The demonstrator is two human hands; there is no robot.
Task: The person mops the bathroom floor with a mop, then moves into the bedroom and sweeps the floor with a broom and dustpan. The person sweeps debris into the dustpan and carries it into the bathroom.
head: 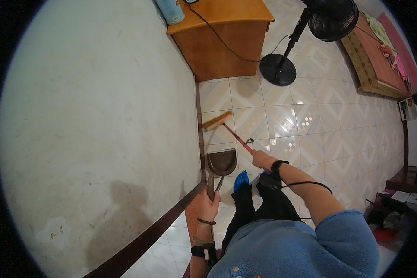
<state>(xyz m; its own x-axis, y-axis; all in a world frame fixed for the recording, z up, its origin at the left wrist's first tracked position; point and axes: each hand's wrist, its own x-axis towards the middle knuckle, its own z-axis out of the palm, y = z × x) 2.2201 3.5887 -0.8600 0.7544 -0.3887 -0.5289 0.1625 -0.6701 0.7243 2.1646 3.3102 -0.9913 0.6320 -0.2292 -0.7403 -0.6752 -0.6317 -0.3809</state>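
Observation:
My right hand (263,160) is closed around the red pole (241,140) of a broom. The broom head (218,120), with tan bristles, lies on the tiled floor with its left end close to the wall's dark baseboard. A dark brown dustpan (222,162) rests on the floor between the broom and my feet, its open edge facing the broom head. My left hand (209,203) grips the dustpan's handle (220,183) near the wall corner. A brown wooden-looking piece (211,184) stands beside that handle; whether my fingers also hold it is unclear.
On the left rises a stained white wall (100,104). Ahead stand a wooden cabinet (219,48) and a black pedestal fan (279,69) with a trailing cord (226,43). A low bed (375,66) with cloths is at the far right. Assorted belongings (385,212) lie at lower right.

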